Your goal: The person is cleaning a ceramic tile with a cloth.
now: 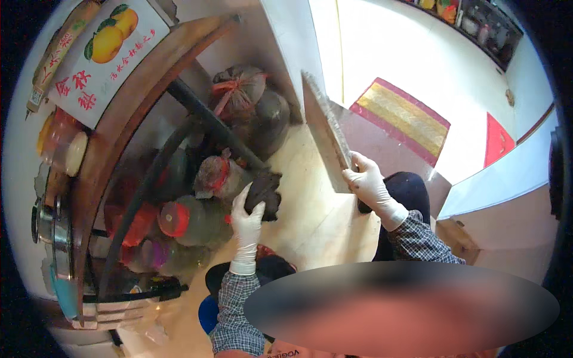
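Note:
My left hand, in a white glove, grips a crumpled dark cloth. The cloth is at the lower end of a black table leg; whether they touch is hard to tell. My right hand, gloved too, has its fingers around the near end of an upright panel with a rough grey edge. What kind of panel it is, I cannot tell. Left of the cloth are a wrapped jar with a red band and a large jar with a red lid.
A wooden table on the left bears a carton with printed fruit. Tied plastic bags sit in the corner beside a dark rounded container. A striped mat lies on the floor beyond the panel. A blurred oval covers the lower right.

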Tool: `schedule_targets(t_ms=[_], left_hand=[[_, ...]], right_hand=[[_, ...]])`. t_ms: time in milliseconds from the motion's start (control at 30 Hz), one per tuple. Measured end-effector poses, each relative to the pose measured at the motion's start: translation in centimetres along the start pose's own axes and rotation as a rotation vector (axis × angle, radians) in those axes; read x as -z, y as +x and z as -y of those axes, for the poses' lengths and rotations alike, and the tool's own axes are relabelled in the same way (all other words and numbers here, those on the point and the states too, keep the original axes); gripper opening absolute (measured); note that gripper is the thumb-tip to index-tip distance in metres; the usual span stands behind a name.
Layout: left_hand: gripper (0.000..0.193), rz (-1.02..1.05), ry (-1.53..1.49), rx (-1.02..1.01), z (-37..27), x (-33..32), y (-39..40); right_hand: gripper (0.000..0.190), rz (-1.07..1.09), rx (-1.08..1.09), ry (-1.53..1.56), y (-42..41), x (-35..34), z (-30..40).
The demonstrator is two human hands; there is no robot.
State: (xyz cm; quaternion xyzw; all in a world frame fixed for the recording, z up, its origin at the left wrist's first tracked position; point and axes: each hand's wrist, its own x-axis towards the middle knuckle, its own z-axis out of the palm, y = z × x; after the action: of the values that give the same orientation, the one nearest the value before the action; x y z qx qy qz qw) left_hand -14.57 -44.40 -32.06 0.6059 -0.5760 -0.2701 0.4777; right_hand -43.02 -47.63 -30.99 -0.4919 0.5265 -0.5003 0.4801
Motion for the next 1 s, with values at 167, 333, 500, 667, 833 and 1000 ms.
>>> schedule_targets(t_ms=[167,333,500,667,833,1000], left_hand=[[0.05,0.001,0.258,-0.428,-7.0,-4.9,-0.8],[0.044,0.141,0.451,-0.437,-7.0,-8.3,-1.6],[0.03,0.16,0.545,-0.337,-6.3,-9.1,-0.2],[0.028,0.111,0.645,-0.246,-3.5,-7.8,2.4],[0.03,0.062,0.776,-0.265,-1.0,-6.2,4.5],[0.029,0.014,0.862,-0.177,1.7,-3.8,6.8]], right_hand=[[0.026,0.17,0.114,-0.446,-1.5,-1.6,-2.5],[0.017,0.211,0.215,-0.678,-2.3,-2.7,-3.3],[0.015,0.273,0.248,-0.456,-2.9,-3.0,-4.0],[0.021,0.368,0.037,-0.322,-3.9,-3.0,-3.6],[0.045,0.441,-0.138,-0.146,-5.2,-2.7,-2.6],[0.051,0.533,-0.082,-0.137,-6.2,-2.6,-2.5]])
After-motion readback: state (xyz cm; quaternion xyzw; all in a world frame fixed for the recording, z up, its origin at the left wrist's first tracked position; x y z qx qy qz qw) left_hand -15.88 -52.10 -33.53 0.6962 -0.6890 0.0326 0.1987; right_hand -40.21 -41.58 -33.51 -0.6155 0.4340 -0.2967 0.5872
